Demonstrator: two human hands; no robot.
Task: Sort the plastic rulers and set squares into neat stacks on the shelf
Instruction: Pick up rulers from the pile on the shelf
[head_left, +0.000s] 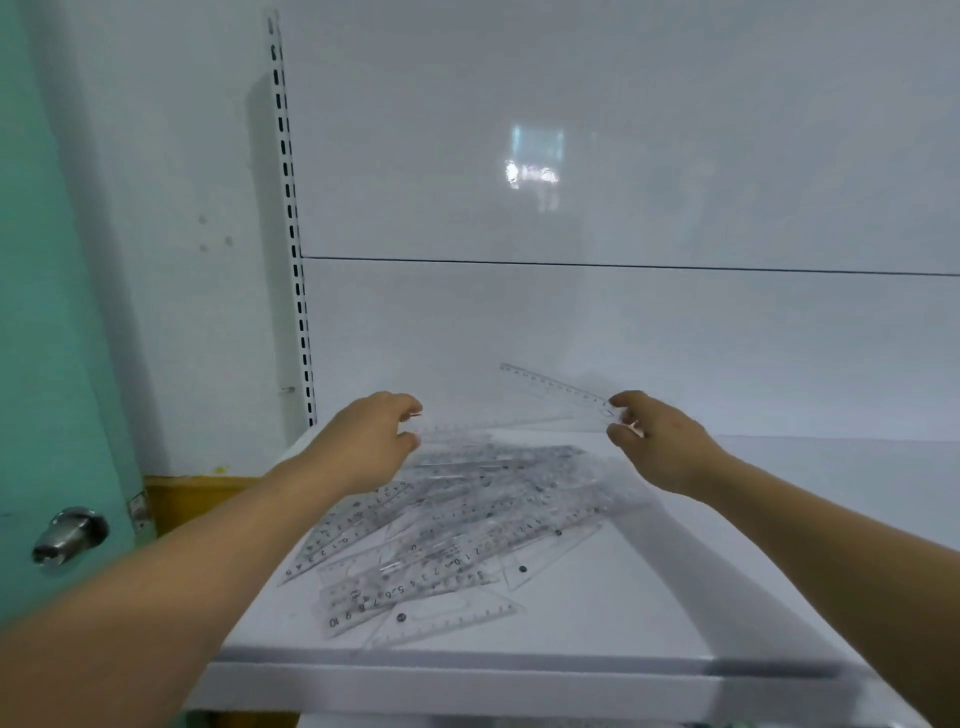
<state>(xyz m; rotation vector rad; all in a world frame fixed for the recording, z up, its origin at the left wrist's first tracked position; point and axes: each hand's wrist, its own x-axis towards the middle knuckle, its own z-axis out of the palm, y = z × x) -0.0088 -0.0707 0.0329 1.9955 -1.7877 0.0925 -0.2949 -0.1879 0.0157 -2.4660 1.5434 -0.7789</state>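
Observation:
A loose heap of clear plastic rulers and set squares (447, 530) lies on the white shelf (675, 597), spread from its left middle toward the front edge. My right hand (660, 441) pinches the corner of a clear set square (550, 397) held up above the heap, its ruled edge slanting up to the left. My left hand (369, 441) is at the other end of that piece, fingers curled around its faint lower edge. Both hands hover above the back of the heap.
A white back panel (571, 312) closes the shelf behind. A slotted upright rail (291, 208) runs along the shelf's left side. A teal door with a metal knob (70, 535) stands at the far left.

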